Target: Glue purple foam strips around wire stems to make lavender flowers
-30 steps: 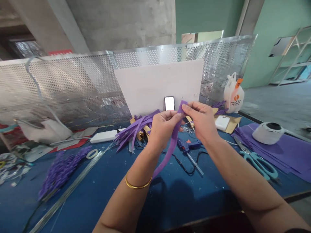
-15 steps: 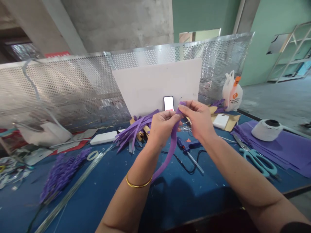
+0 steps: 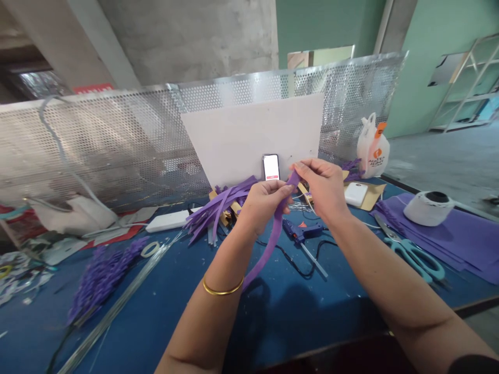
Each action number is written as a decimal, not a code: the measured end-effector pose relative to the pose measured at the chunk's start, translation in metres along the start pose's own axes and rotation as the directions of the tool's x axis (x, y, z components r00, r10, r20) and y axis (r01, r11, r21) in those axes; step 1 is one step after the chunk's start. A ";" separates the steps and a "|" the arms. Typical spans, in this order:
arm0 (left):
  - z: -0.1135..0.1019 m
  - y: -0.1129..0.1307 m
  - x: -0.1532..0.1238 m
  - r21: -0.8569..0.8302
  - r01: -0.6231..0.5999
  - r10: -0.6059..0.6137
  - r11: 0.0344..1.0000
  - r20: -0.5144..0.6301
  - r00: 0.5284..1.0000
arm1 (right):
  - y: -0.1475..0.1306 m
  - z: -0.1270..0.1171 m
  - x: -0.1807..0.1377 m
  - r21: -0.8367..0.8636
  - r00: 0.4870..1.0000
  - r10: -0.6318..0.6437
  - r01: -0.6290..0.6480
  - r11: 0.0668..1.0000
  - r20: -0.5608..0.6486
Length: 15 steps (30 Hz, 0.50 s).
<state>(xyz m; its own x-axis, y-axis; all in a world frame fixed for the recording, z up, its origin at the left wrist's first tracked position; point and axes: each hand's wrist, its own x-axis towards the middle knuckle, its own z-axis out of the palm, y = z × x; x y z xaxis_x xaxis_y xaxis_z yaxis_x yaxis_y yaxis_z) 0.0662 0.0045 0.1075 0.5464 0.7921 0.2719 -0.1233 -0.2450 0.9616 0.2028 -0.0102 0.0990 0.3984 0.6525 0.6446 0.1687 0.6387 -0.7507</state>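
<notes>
Your left hand (image 3: 264,203) and right hand (image 3: 326,188) pinch the purple strip (image 3: 275,234) near its upper end, above the counter (image 3: 331,311); it curves down toward seven o'clock. From them, scissors (image 3: 414,255) lie at four o'clock.

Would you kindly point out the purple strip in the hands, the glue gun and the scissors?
Purple strip (image 3: 276,231): head view, on its curved hanging length.
Glue gun (image 3: 298,234): head view, on its blue body.
Scissors (image 3: 407,249): head view, on the teal handles.
</notes>
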 end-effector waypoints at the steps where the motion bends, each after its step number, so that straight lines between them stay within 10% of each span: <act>1: -0.002 -0.001 0.001 -0.015 0.008 -0.008 1.000 -0.001 1.000 | 0.002 -0.002 0.002 -0.048 0.999 -0.033 0.033 0.998 -0.006; 4: -0.009 -0.003 0.005 -0.060 0.016 -0.018 0.998 -0.032 0.999 | 0.000 -0.009 0.007 -0.249 0.967 -0.249 0.252 0.935 0.046; 10: -0.021 -0.001 0.007 -0.069 0.061 -0.062 0.996 -0.018 0.998 | -0.010 -0.025 0.005 -0.482 0.718 -0.476 0.694 0.535 0.507; 15: -0.015 -0.013 0.011 0.159 0.073 -0.087 0.985 0.080 0.993 | 0.027 -0.052 0.001 -0.477 0.761 -0.428 0.643 0.599 0.488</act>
<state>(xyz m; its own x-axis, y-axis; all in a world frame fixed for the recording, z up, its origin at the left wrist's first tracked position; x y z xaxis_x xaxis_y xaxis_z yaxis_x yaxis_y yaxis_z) 0.0607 0.0247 0.0984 0.6197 0.7631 0.1838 0.0501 -0.2721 0.9610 0.2548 -0.0134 0.0714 -0.2092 0.4216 0.8823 0.7872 0.6079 -0.1038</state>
